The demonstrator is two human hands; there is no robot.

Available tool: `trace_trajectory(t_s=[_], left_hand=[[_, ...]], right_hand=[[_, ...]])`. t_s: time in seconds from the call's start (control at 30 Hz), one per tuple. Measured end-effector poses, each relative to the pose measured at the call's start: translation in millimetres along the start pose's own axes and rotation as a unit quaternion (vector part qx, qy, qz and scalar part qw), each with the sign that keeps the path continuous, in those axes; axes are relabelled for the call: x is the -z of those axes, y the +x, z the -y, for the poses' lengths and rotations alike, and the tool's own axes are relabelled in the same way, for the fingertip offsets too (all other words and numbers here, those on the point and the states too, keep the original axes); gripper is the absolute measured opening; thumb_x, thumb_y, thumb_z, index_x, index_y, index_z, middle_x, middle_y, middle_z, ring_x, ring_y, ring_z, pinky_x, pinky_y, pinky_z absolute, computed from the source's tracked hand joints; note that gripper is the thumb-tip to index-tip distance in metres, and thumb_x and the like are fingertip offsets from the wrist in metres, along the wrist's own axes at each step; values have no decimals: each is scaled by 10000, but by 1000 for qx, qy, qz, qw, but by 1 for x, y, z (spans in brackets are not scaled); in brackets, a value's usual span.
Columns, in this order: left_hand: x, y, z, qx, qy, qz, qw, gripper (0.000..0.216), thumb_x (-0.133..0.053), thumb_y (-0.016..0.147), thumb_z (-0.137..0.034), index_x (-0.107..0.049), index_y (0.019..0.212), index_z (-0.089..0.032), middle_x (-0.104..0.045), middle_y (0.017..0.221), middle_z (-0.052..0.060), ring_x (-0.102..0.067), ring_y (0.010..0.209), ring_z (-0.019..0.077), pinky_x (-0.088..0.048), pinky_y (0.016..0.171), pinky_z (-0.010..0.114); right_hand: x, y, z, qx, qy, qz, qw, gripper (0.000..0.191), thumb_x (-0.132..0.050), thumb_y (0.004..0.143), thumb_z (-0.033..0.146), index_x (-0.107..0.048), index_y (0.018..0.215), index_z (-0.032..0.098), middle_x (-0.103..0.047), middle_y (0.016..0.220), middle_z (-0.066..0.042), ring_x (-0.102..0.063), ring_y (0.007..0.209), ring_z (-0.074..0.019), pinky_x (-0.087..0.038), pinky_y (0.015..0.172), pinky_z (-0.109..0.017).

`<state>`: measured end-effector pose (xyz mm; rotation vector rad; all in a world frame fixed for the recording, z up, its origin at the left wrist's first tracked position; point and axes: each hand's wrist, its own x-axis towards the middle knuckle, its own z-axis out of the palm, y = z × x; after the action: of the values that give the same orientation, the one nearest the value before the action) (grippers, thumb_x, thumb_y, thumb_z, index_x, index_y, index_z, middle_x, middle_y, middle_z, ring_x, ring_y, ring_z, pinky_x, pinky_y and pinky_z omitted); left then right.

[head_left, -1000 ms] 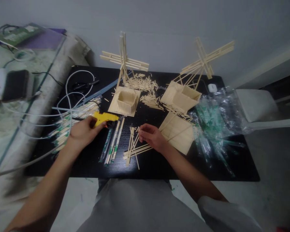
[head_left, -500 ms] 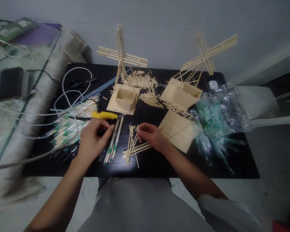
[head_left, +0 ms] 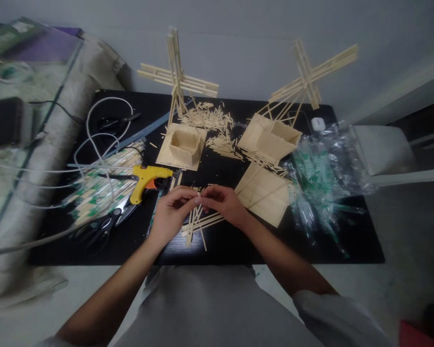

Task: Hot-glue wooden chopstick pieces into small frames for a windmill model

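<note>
My left hand (head_left: pixel 171 208) and my right hand (head_left: pixel 224 205) meet fingertip to fingertip over the front of the black table. Both are closed in a pinch. A small pale bit shows between the fingertips, too tiny to name. Beneath them lies a loose cluster of thin wooden sticks (head_left: pixel 206 221), partly covered by the fingers. A yellow glue gun (head_left: pixel 142 180) rests to the left of my left hand, beside black-handled scissors (head_left: pixel 103 229). Right of my right hand lies a flat wooden stick panel (head_left: pixel 269 200) with a few sticks across it.
Two stick models with crossed blades, one at left (head_left: pixel 184 144) and one at right (head_left: pixel 271 137), stand at the back. Short stick pieces (head_left: pixel 211 120) lie between them. Packed sticks (head_left: pixel 108 188) and a white cable (head_left: pixel 88 130) occupy the left; crumpled plastic wrappers (head_left: pixel 321 173) the right.
My left hand has moved right, away from the glue gun, and its fingertips now meet those of my right hand. The glue gun and scissors are more visible. My right hand has barely moved.
</note>
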<state>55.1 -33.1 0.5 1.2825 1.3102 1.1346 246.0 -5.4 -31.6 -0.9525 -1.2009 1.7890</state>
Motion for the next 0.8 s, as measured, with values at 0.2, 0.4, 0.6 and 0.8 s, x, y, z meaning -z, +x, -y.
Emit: trace_trajectory(t_s=[0.2,0.4,0.6,0.8], left_hand=[[15,-1,3,46,-8,0,999,295,-769,974,-494,-701,986,-207,-795,837,37,-747,727,172,-605,657,278],[23,-11,21,50,69,-3,996,271,-740,978,-479,-688,991,-214,-739,753,-4,-703,642,148,-594,640,265],[17,-18,24,5,144,-8,990,201,-737,975,-411,-754,952,-212,-779,792,10,-720,692,160,-573,661,274],[6,-17,18,-61,217,10,974,185,-718,970,-333,-691,822,-225,-704,695,-20,-633,606,142,-504,627,269]], right_hand=[[9,-4,1,174,-312,-149,922,99,-672,1010,225,-761,971,203,-792,976,-89,-731,896,-239,-616,841,-394],[12,-6,-4,222,-456,-99,856,459,-543,864,-29,-779,1195,185,-773,1181,-144,-676,1160,-318,-578,1058,-513],[12,-4,-12,221,-499,-67,835,399,-563,984,35,-762,1298,180,-767,1266,-163,-634,1209,-342,-560,1105,-557],[14,-2,-11,222,-453,-78,860,326,-580,1013,56,-780,1209,222,-797,1205,-131,-682,1175,-317,-563,1085,-536]])
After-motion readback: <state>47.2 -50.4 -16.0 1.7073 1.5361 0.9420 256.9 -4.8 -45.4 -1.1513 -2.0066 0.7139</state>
